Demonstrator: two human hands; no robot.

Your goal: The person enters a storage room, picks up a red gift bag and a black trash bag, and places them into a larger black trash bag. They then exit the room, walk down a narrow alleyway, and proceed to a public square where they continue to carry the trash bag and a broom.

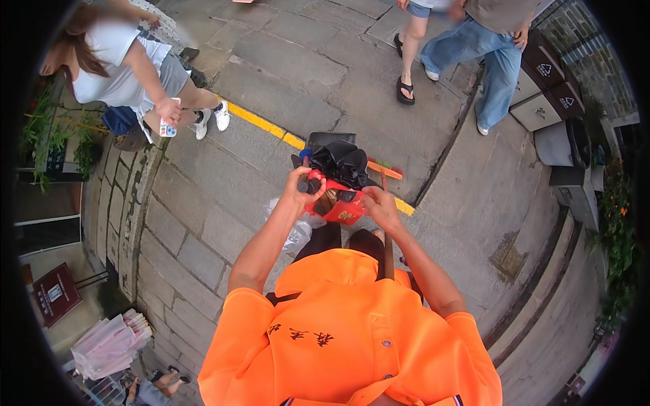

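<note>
Grey stone paving [284, 74] covers the ground, crossed by a yellow painted line [261, 122]. A person in an orange shirt [352, 331] stands on it. At upper left a bystander sits on a stone wall [135, 203]. Two more people stand at the top, next to dark waste bins [548, 81].

Just ahead of the worker stands a bin lined with a black bag [342, 161]. A broom [384, 169] with an orange head lies just beyond it. A clear plastic bag [298, 233] hangs low beside the left forearm.

The left hand [298, 186] is clenched around a dark handle [304, 181] at the left edge of the black bag. The right hand [380, 206] pinches the corner of a red packet [342, 210]. The packet is stretched between the two hands, just below the bag's mouth and touching its folds.

Risk assessment:
- The pinch on the red packet covers only a corner. A pull against the left hand could probably tear it or slip it free onto the paving.
- The black bag sits loose and crumpled. Its rim may well fold in and block the opening.
- Bystanders stand near. A dropped item could roll toward their feet.
</note>
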